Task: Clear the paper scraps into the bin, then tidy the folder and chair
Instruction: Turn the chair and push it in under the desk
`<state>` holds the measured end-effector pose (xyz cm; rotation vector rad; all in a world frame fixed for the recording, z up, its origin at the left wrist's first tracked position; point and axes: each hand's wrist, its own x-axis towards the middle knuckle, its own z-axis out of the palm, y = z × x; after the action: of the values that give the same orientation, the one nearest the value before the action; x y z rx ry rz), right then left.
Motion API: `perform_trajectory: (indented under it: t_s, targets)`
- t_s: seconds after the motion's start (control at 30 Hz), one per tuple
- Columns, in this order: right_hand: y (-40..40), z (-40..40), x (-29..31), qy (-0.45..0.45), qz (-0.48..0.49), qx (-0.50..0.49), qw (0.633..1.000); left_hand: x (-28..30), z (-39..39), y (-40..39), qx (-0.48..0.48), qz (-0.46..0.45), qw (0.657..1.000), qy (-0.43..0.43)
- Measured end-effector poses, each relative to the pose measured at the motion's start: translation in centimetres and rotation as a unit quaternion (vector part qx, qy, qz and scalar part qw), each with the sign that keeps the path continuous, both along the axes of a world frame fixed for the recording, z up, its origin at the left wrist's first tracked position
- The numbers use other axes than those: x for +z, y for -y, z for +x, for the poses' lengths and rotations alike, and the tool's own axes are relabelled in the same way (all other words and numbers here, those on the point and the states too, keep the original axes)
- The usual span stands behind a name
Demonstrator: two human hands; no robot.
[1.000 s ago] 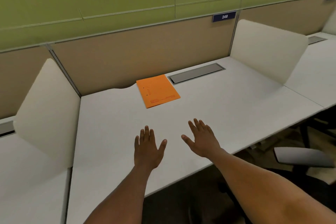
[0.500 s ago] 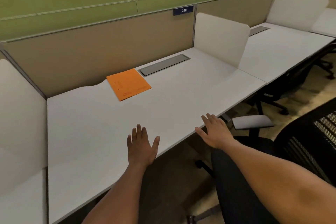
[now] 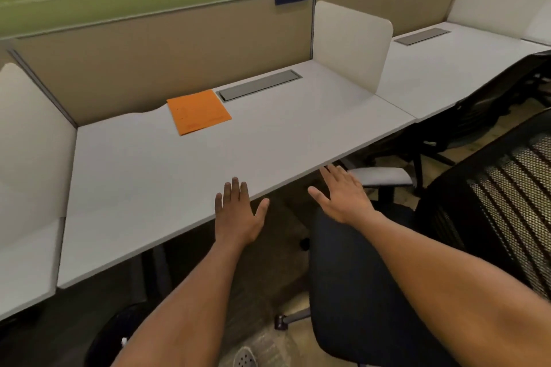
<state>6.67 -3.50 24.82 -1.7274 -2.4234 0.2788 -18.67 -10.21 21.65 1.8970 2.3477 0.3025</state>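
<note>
Orange folder (image 3: 199, 112), maybe flat, desk (image 3: 143, 182) rear.

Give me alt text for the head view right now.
Both hands, left and right, hover open and empty at the desk's front edge, above a black chair pulled out on the right. An orange folder lies flat at the desk's back.

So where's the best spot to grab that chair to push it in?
Probably the top of the mesh backrest, from behind, at the right. The chair sits turned partly toward the desk, and both the left hand and right hand are open and free.
</note>
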Motion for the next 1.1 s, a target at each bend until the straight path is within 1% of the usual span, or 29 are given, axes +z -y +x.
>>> perform_trajectory:
  t_s: [0.2,0.33,0.57,0.8,0.97,1.1]
  targets:
    - [3.5,7.5,0.4,-0.001,-0.001,0.011,1.000,0.6,8.0,5.5,0.020,0.001,1.000,-0.011]
    - [5.2,11.1,1.0,-0.004,-0.002,0.008,1.000,1.5,11.5,8.0,0.025,-0.006,1.000,-0.013]
    - [8.0,14.7,2.4,-0.007,0.017,-0.001,1.000,3.2,15.0,11.8,0.020,0.010,1.000,-0.020]
    - [13.8,18.2,4.1,-0.005,0.052,-0.025,0.998,3.3,17.7,16.6,0.009,0.041,0.999,-0.021]
    - [19.8,21.6,4.9,0.008,0.061,-0.035,0.998,3.1,20.3,21.6,-0.006,0.049,0.999,0.015]
    - [23.1,24.4,6.1,0.019,0.056,-0.055,0.997,3.3,22.9,25.0,-0.025,0.031,0.999,0.032]
